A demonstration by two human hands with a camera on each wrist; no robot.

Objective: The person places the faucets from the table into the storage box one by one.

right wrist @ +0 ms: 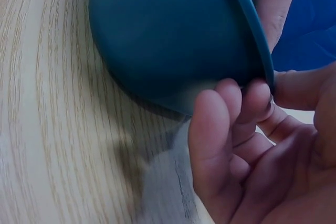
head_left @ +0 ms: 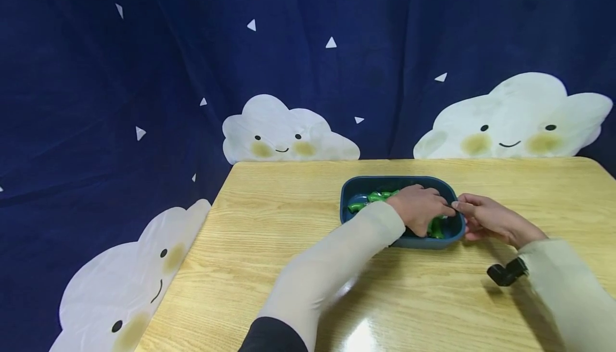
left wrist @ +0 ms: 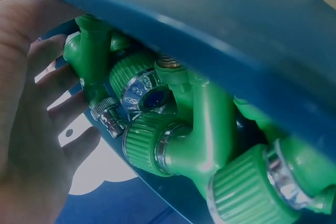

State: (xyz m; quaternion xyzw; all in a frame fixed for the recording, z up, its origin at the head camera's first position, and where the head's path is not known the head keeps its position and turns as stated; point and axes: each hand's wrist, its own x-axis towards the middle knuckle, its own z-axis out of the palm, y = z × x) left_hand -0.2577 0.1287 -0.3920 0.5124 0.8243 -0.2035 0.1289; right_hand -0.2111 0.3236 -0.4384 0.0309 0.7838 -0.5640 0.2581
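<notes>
A dark blue oblong plastic bin (head_left: 403, 241) stands on the table, holding several green tap-like fittings (head_left: 375, 197). In the left wrist view these green fittings (left wrist: 207, 135) show ribbed knobs, silvery bands and threaded metal ends. My left hand (head_left: 421, 207) reaches down into the bin's right half. Its fingers (left wrist: 63, 85) are spread, loosely bent, beside one upright fitting (left wrist: 92, 59); the thumb is partly hidden behind the bin's wall. My right hand (head_left: 493, 218) pinches the rim at the bin's right end, thumb on one side and fingertips (right wrist: 207, 114) against the outer wall.
The bin rests on a light wood-grain table (head_left: 269, 213). Behind and to the left hangs a dark blue curtain (head_left: 298, 58) with white clouds (head_left: 289, 127) and small triangles. A small black device (head_left: 507, 273) is strapped at my right wrist.
</notes>
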